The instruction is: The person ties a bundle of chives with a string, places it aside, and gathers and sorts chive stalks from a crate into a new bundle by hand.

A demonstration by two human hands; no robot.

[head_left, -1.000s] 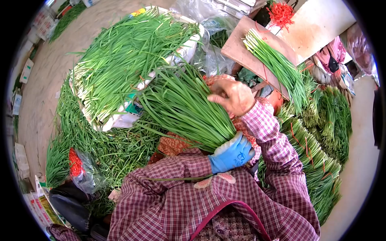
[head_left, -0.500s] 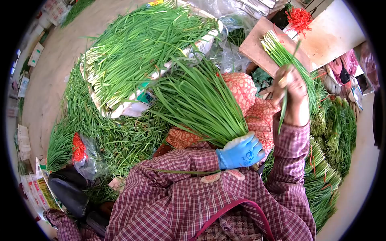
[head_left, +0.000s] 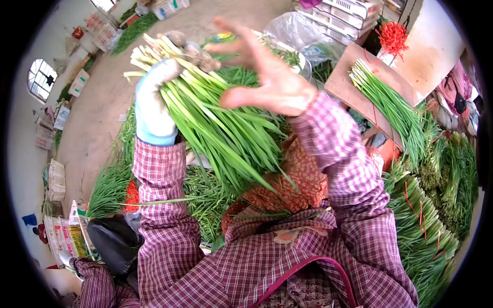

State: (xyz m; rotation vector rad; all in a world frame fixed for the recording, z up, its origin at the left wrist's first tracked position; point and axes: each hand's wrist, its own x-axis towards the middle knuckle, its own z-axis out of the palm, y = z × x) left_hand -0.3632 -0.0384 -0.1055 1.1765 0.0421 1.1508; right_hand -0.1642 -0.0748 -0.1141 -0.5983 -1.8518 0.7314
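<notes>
My left hand [head_left: 156, 105], in a blue and white glove, is wrapped round a thick bunch of garlic chives [head_left: 221, 128]. The pale stem ends point up and left; the green leaves fan down towards my lap. Beside the bunch, on its right, hovers my bare right hand [head_left: 267, 77], fingers spread and slightly blurred, with nothing in it. A loose leaf [head_left: 164, 201] lies across my left sleeve. On a board [head_left: 341, 97] to the right rests another bunch of chives [head_left: 382, 100].
Red ties [head_left: 393, 37] hang at the upper right. Tied bunches of chives [head_left: 421, 220] are stacked along my right side. Loose leaves [head_left: 205, 192] cover the floor ahead. White crates [head_left: 341, 18] stand at the back, and a black boot [head_left: 113, 244] is at lower left.
My left hand has lifted the bunch from my lap up and left, turning it so the stems point away. My right hand has swung left from near the board and opened, without the leaf.
</notes>
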